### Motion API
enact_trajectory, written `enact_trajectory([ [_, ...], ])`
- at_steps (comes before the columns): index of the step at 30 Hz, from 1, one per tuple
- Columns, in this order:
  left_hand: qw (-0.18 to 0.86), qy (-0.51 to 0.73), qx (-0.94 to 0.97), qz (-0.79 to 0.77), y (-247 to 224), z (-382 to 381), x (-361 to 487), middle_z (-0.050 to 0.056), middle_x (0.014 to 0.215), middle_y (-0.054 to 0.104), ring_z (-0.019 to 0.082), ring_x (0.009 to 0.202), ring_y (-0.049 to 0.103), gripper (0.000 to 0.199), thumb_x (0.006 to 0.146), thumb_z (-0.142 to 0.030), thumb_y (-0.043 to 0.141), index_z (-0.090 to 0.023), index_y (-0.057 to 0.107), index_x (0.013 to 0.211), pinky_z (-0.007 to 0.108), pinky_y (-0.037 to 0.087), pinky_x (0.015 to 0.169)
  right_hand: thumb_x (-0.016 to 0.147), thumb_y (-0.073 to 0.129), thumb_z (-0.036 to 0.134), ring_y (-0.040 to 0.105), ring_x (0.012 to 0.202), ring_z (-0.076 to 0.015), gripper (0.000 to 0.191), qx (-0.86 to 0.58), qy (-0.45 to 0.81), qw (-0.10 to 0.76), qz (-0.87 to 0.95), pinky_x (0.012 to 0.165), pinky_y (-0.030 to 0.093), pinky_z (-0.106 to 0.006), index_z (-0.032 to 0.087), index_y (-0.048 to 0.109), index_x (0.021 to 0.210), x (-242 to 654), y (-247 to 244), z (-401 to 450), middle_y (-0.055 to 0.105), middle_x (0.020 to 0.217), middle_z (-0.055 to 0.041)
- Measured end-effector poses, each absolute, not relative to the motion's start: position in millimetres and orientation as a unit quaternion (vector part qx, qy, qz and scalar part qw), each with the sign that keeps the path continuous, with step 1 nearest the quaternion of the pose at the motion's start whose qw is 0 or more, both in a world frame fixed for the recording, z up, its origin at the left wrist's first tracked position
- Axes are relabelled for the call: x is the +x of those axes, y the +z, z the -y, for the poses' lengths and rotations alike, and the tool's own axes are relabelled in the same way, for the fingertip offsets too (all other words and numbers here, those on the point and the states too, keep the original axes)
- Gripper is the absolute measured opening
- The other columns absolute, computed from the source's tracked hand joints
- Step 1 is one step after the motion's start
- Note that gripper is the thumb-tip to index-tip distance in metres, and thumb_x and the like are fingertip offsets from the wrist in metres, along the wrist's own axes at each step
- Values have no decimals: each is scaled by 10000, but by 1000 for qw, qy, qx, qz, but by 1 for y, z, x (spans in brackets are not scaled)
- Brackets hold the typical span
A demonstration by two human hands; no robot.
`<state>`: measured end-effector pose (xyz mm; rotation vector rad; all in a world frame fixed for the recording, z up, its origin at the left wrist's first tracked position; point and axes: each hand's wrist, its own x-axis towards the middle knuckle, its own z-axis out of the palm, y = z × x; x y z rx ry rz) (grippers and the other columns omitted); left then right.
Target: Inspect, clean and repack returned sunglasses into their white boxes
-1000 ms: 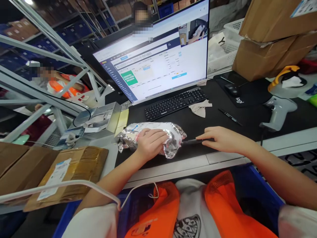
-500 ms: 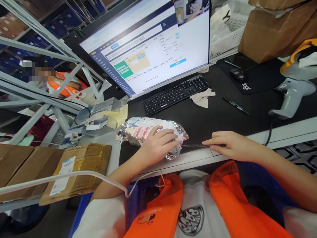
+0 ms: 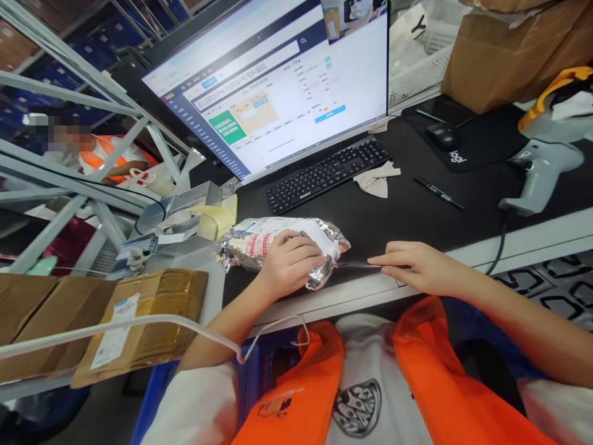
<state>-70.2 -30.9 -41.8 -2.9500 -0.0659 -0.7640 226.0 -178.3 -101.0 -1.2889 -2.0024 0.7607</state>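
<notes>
A silvery foil package (image 3: 250,243) with a white label and red print lies on the black mat at the table's front edge. My left hand (image 3: 291,264) rests on its right half, fingers closed over the wrapping. My right hand (image 3: 417,266) pinches a thin, dark, pointed tool (image 3: 359,265), whose tip reaches the package's right end. What kind of tool it is cannot be made out clearly. The tip looks to touch the foil.
Behind stand a monitor (image 3: 278,93) and a keyboard (image 3: 328,175). To the right are a pen (image 3: 438,193), a mouse (image 3: 442,136) and a scanner (image 3: 542,176). Taped cartons (image 3: 152,309) and a white wire (image 3: 176,319) are at left. Another person (image 3: 99,154) is beyond the frame.
My right hand has moved slightly left, bringing the tool's tip closer against the package's right end. My left hand stays on the package. The other person's arm has shifted.
</notes>
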Motion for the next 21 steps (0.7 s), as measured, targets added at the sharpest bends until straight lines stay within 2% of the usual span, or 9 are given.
enact_trajectory([
  [5,26,-315,-948,27,-48,31,-73,10,919,817,179,906,748,151,942,-186,597,-242,726,999,412,459,926,1054,501,329,623,750,-151,348,-472,271,328,772,697,471,-256,234,739,1290,213,-95,174,626,857,-45],
  [8,24,-328,-944,26,-49,33,-78,4,903,817,181,891,751,159,943,-180,598,-247,722,1016,424,455,945,1056,491,331,614,737,-147,350,-481,218,305,793,674,444,-256,276,734,1301,216,-96,166,633,887,-45],
  [10,23,-342,-939,31,-48,34,-85,9,888,815,189,883,751,144,941,-201,615,-243,723,1026,433,456,948,1043,497,335,606,720,-148,352,-524,160,271,792,655,423,-259,291,742,1291,232,-102,155,637,904,-49],
  [14,1,-379,-922,76,-43,32,-101,0,885,808,199,846,750,125,929,-283,648,-287,730,1023,447,483,934,996,513,352,597,688,-173,364,-642,60,228,729,620,407,-283,236,792,1199,277,-111,138,634,845,-66],
  [18,8,-417,-902,114,-43,29,-106,-4,850,798,200,816,754,88,925,-289,636,-288,721,950,447,515,905,1024,510,389,627,749,-180,368,-588,116,308,739,713,473,-302,260,754,1268,276,-88,152,658,897,-58],
  [21,-1,-437,-892,113,-45,28,-103,2,868,798,200,842,762,86,918,-254,646,-279,707,973,443,525,900,1043,516,372,621,740,-157,337,-511,192,339,766,683,478,-271,279,752,1266,244,-64,168,655,906,-51],
])
